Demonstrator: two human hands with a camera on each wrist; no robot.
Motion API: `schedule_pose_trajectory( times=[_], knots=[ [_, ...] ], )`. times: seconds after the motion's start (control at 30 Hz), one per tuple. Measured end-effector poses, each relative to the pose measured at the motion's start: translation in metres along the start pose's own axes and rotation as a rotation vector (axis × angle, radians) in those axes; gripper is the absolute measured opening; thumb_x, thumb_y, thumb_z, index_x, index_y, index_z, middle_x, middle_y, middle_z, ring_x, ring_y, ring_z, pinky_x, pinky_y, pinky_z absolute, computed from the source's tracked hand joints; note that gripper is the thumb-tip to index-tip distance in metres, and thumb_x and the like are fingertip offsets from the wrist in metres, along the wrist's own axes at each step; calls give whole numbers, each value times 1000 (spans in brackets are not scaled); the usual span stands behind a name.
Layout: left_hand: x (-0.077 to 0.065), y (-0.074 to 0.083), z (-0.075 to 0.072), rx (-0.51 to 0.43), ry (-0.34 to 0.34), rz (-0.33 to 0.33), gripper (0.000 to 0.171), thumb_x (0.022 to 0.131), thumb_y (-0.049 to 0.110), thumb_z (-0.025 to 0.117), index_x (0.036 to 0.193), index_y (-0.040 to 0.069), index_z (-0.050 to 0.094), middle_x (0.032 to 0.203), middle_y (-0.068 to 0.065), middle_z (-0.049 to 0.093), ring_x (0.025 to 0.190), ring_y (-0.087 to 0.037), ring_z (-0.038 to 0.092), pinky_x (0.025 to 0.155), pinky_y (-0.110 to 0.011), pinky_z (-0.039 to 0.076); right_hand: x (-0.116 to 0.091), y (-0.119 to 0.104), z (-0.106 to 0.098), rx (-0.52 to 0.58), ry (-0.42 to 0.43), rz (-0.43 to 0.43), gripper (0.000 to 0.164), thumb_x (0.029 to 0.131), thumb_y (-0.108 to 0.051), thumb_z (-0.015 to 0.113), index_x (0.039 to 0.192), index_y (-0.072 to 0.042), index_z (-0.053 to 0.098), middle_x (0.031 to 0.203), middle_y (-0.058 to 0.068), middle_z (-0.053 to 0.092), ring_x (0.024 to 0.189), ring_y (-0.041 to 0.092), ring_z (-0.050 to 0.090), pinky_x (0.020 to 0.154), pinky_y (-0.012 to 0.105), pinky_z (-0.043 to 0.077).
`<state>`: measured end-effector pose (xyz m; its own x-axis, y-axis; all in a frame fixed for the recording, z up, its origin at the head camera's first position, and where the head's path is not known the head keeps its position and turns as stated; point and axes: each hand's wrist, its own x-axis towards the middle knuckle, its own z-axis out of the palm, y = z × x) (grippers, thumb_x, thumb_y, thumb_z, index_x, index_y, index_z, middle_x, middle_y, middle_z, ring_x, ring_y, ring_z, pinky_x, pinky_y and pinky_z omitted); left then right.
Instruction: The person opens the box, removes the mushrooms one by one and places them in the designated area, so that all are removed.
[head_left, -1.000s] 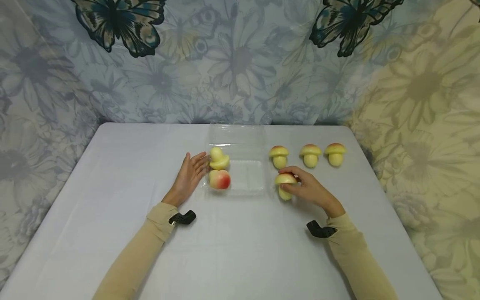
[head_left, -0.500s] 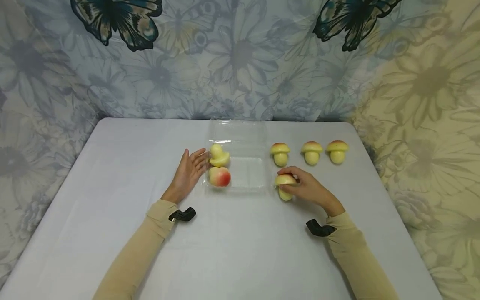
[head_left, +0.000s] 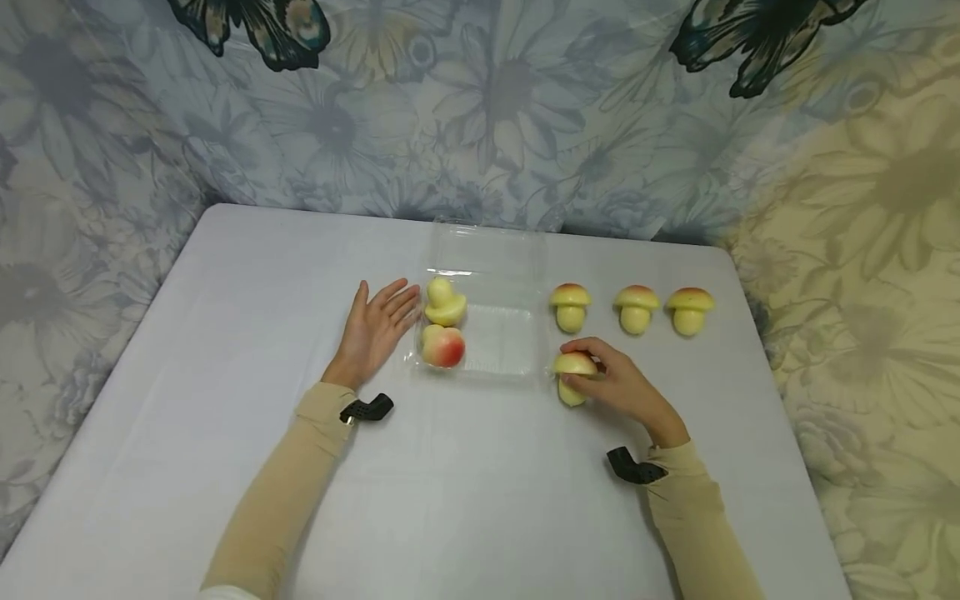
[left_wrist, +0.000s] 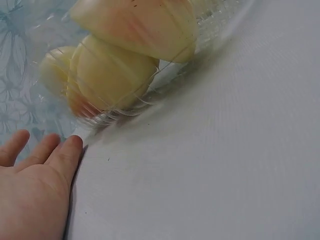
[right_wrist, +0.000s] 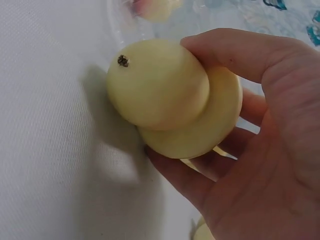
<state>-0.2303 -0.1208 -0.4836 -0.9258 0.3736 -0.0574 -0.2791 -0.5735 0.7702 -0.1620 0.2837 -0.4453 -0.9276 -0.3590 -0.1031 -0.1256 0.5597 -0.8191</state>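
Note:
In the head view my right hand grips a mushroom-shaped carved apple, thumb and fingers around its cap. The right wrist view shows its rounded pale stem, a dark calyx at the end, standing out from the cap. Left of the clear plastic container, my left hand lies with fingers straight, fingertips right at its wall. Inside, along the left side, sit a yellow carved apple turned cap toward me and a red-blushed one in front of it.
Three more mushroom-shaped apples, left, middle and right, stand in a row right of the container. Its clear lid lies folded back toward the far table edge. A patterned wall rises behind the white table.
The head view has tilted down and turned slightly. Both hands keep nearly the same places, the right one still gripping the carved apple beside the container.

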Motion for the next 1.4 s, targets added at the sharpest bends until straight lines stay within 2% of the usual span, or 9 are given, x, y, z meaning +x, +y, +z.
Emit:
schedule_pose_trajectory(
  times=[0.17,0.33,0.57,0.73,0.9,1.1,1.23,1.4],
  knots=[
    [0,7,4,19,-9,29,77,108,58,9,163,4,10,170,-19,12,159,-30,12,132,-42,13,1,-12,-4,-84,12,-53,40,92,-14,75,129,-9,61,125,10,65,103,10,57,88,24,49],
    [1,13,3,35,16,34,75,108,56,9,162,5,12,170,-17,15,159,-28,15,132,-40,15,10,-15,-3,-80,-11,-86,40,93,-13,75,130,-8,60,125,11,64,104,17,57,86,25,49],
    [-2,9,4,22,4,29,77,107,59,13,163,4,11,170,-18,13,159,-29,13,132,-40,14,7,-10,0,-82,-6,-60,40,94,-15,74,131,-8,60,127,12,64,106,19,58,90,28,48],
    [-4,4,3,24,0,26,81,106,62,17,162,4,11,169,-19,13,159,-30,12,133,-41,13,2,-9,2,-87,-12,-37,46,93,-17,75,135,-9,58,132,12,62,109,19,58,92,27,48],
    [-1,0,4,14,-10,30,81,106,62,18,162,4,12,169,-19,14,159,-29,14,132,-41,15,-4,-11,-3,-94,-27,-13,56,92,-22,76,142,-11,53,140,13,57,115,23,57,99,37,48],
    [1,1,9,9,-16,37,82,106,63,19,163,4,10,170,-20,11,159,-30,12,132,-41,15,-9,-20,-13,-80,-37,-25,63,94,-25,74,148,-8,47,151,14,47,138,36,45,118,57,35],
    [-1,1,10,3,-4,44,82,106,63,20,163,4,10,170,-20,12,159,-30,13,132,-40,15,-12,-26,-19,-89,6,-59,62,97,-25,71,149,-5,44,154,16,45,145,39,38,122,59,30],
    [-6,0,9,6,18,40,80,107,60,16,162,3,10,169,-20,13,159,-30,14,132,-40,16,-12,-36,-24,-75,60,-85,59,98,-25,69,149,-6,44,153,18,46,144,38,40,123,55,31]
  ],
)
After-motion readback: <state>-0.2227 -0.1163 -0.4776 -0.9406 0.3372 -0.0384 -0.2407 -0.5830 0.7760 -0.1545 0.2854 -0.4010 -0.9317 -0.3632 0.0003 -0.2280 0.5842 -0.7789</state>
